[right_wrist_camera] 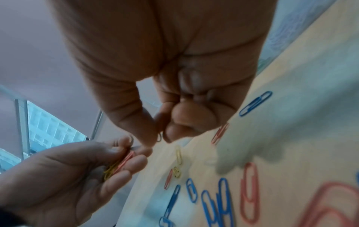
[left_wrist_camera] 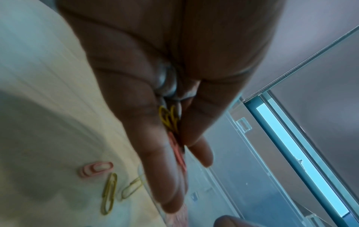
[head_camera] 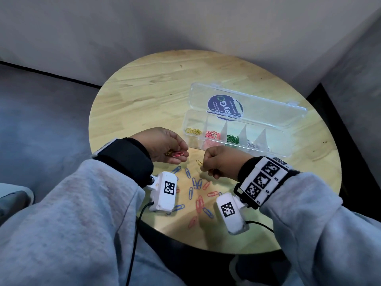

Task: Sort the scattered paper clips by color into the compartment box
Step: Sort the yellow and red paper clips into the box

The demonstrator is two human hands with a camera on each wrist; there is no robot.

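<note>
On a round pale-wood table [head_camera: 144, 93] a clear plastic box [head_camera: 235, 133] lies open at 2 o'clock, yellow, pink, green and silver wire clips sorted in its compartments. The left hand [head_camera: 165, 147], palm up at 10 o'clock with fingers half curled, cradles a pink clip [head_camera: 178, 154] and yellow ones; the right hand [head_camera: 220, 162], fingers closed, pinches a yellow clip [head_camera: 199, 162] beside it. Loose blue and pink clips [head_camera: 195, 188] lie scattered at 6 o'clock between the wrists
</note>
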